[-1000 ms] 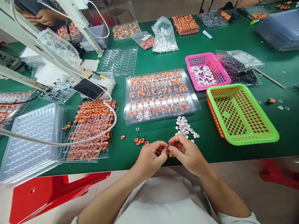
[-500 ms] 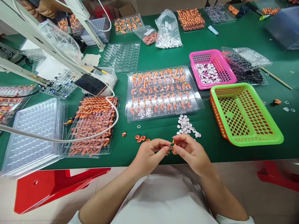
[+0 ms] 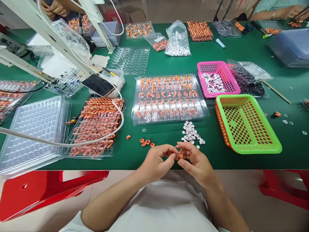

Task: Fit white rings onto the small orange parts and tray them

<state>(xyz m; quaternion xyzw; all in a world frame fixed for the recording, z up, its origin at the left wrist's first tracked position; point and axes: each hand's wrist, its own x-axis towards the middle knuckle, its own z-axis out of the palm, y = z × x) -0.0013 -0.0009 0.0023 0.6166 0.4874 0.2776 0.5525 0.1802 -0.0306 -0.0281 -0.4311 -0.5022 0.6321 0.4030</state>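
Observation:
A small orange plastic part (image 3: 181, 156) with a dark and yellow bit sits between my two hands near the table's front edge. My left hand (image 3: 160, 161) pinches one side of it between thumb and forefinger. On the other side, my right hand (image 3: 196, 162) has its thumb and fingertips round the part; its exact shape is partly hidden. Just beyond the fingers lies a loose pile of white round caps (image 3: 190, 132). Several orange oval pieces (image 3: 146, 142) lie to the left of my hands. A clear tray (image 3: 169, 100) filled with curved orange parts and white rings lies farther back.
A green basket (image 3: 272, 146) and a pink basket (image 3: 238, 90) with white caps stand right. Left are a tray of orange parts (image 3: 96, 129), stacked clear trays (image 3: 36, 125), a phone (image 3: 98, 85) and a white cable (image 3: 122, 119). Other people's hands (image 3: 288, 13) appear at the back.
The view has shifted, bringing a person at the back right into sight. My right thumb and fingers have spread a little around the orange part; both hands stay in place.

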